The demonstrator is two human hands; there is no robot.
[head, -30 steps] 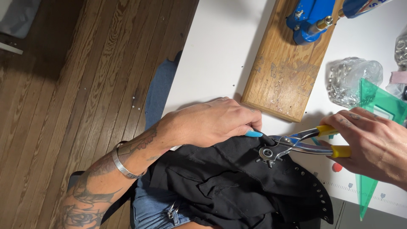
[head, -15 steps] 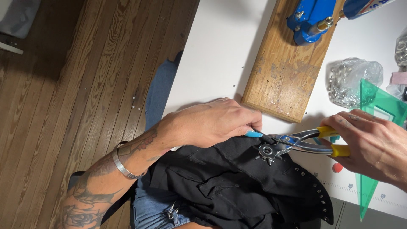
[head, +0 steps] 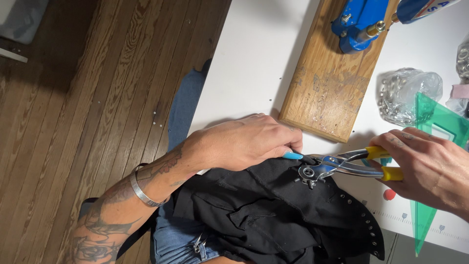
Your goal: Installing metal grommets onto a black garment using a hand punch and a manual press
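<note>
The garment (head: 273, 215) is black, with a row of silver eyelets along its curved edge. The hole punch pliers (head: 342, 166) are bright silver with yellow handle grips. One fingernail (head: 293, 155) is turquoise. The surface (head: 254, 58) is white, the board (head: 332, 83) honey-brown wood, the press (head: 356, 19) on it blue, the set square (head: 430, 161) translucent green, the floor (head: 97, 88) dark brown planks.

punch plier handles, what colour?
Yellow, on the punch pliers in the right hand; head view.
</note>
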